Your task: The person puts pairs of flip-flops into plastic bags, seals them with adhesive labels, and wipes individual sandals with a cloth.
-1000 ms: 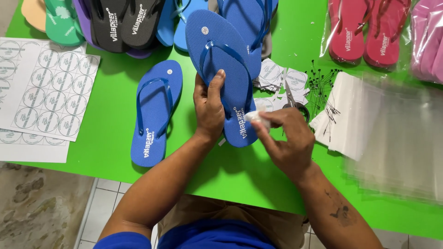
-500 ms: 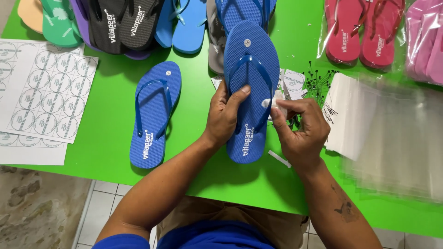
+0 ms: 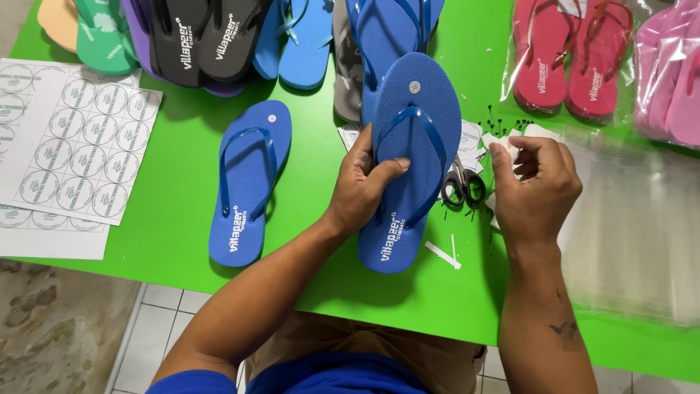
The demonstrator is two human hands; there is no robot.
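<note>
My left hand (image 3: 362, 186) grips a blue flip-flop (image 3: 415, 124) by its left edge, thumb lying across the sole under the strap. The flip-flop is held sole-up above the green table (image 3: 179, 219). To its right, my right hand (image 3: 534, 186) has its fingers curled around small white paper pieces (image 3: 510, 142). A second blue flip-flop (image 3: 248, 182) lies flat on the table to the left of my left hand. Grey-handled scissors (image 3: 463, 186) lie between my two hands, partly behind the held flip-flop.
Several black, green, purple and blue flip-flops (image 3: 211, 40) are piled at the table's far edge. Red ones in clear bags (image 3: 572, 55) and pink ones (image 3: 671, 80) sit far right. Round-label sticker sheets (image 3: 69, 146) lie left; clear bags (image 3: 642, 226) are stacked right.
My right hand has left the flip-flop's edge and moved right onto the white paper pieces. My left hand has kept hold of the flip-flop, now held slightly higher and straighter.
</note>
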